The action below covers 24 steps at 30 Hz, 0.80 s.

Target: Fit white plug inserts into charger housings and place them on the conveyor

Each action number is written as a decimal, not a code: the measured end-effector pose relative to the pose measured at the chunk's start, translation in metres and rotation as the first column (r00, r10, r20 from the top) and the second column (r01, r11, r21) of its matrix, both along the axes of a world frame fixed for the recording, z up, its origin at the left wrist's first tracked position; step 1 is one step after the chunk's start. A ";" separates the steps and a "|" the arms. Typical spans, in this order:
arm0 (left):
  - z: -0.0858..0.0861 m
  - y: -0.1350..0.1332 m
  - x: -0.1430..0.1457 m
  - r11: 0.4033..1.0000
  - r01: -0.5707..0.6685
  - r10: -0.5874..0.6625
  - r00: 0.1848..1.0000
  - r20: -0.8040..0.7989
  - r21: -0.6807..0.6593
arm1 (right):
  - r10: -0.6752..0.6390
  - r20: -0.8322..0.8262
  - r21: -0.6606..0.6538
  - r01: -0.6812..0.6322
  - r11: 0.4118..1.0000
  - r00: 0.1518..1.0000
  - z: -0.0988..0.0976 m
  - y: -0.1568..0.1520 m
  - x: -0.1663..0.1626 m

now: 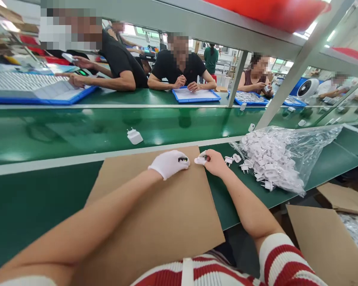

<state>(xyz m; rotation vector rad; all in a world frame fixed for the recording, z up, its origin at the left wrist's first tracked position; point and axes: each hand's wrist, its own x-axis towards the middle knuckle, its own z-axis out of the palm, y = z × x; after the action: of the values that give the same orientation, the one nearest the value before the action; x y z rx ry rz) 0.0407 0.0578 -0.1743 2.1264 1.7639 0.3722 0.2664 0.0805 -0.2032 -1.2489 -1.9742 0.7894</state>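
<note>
My left hand (168,163), in a white glove, is closed around a white charger housing (184,160) whose open end shows a dark inside. Just to its right, my right hand (216,163) pinches a small white plug cover (200,160). A narrow gap separates the two parts. Both hands are above the far right part of a brown cardboard sheet (155,214). Close to my right hand lie a few loose white plug covers (236,158), beside a clear plastic bag (313,153) spilling many more white plug covers (273,159).
A green conveyor belt (104,125) runs beyond the bench, carrying a white charger (134,136). Across it, several people work at blue trays (197,99). A metal post (282,89) rises at the right. An open cardboard box (322,242) stands at lower right.
</note>
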 end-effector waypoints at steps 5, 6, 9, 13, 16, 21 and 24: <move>-0.033 -0.012 -0.004 0.979 -0.199 0.205 0.915 0.347 -0.053 | 0.010 0.169 -0.008 -0.009 1.000 0.986 -0.002 -0.009 -0.007; -0.038 -0.012 -0.004 0.974 -0.214 0.225 0.891 0.394 -0.072 | 0.014 0.192 0.006 -0.015 1.000 0.981 -0.004 -0.009 -0.008; -0.045 -0.012 -0.002 0.974 -0.203 0.225 0.851 0.475 -0.097 | 0.004 0.174 0.079 -0.018 0.997 0.985 -0.010 -0.004 -0.011; -0.044 -0.013 0.000 0.981 -0.154 0.191 0.847 0.496 -0.114 | -0.138 -0.146 0.031 0.144 0.989 0.979 -0.014 0.001 -0.017; -0.042 -0.014 -0.001 0.982 -0.142 0.185 0.866 0.465 -0.127 | -0.114 -0.379 0.027 0.135 0.991 0.918 -0.011 -0.006 -0.027; -0.038 -0.013 0.000 0.969 -0.173 0.234 0.879 0.415 -0.179 | 0.171 -0.172 0.315 -0.111 0.943 0.970 -0.009 -0.019 -0.040; -0.038 -0.013 0.001 0.969 -0.187 0.240 0.865 0.441 -0.162 | 0.203 -0.070 0.384 -0.162 0.909 0.977 -0.014 -0.018 -0.042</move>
<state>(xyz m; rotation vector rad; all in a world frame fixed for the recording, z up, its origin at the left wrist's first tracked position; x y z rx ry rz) 0.0417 0.0448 -0.2121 1.5947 1.6872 0.7466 0.2244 0.0625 -0.2173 -0.7889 -2.0518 0.5168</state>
